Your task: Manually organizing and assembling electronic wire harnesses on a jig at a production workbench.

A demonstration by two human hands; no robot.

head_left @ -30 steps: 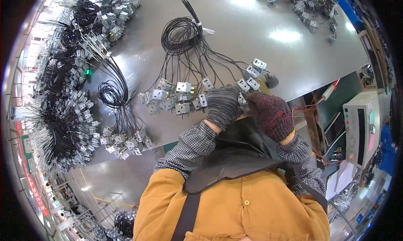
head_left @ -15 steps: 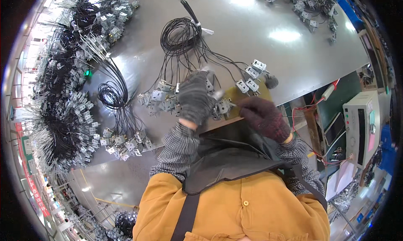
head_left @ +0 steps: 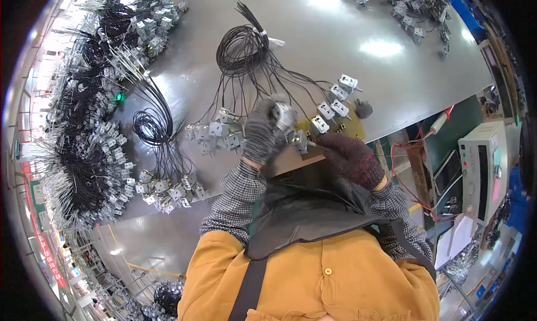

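Observation:
My left hand (head_left: 262,133), in a grey knit glove, has its fingers closed round a small light-grey switch-like block (head_left: 286,116), which is blurred. Across from it, my right hand (head_left: 349,160), in a dark maroon glove, has its fingertips together beside the thin shaft of another grey block (head_left: 301,142). What those fingertips pinch, if anything, is hidden. Several wired blocks (head_left: 219,129) lie left of my left hand. To the right, more white-faced blocks (head_left: 339,108) with shafts rest at a yellowish plate (head_left: 356,131). Their black wires join a coiled bundle (head_left: 241,49).
A second coiled wire bundle (head_left: 152,128) lies at left, beside a large heap of wired blocks (head_left: 92,170). Another heap (head_left: 414,10) is at the far right. A white instrument box (head_left: 475,167) with red leads (head_left: 403,144) stands right of the metal table (head_left: 391,77).
A block now shows in my left hand's fingers. One more white-faced block sits in the group on the right. My right hand has shifted slightly left, to the near block's shaft.

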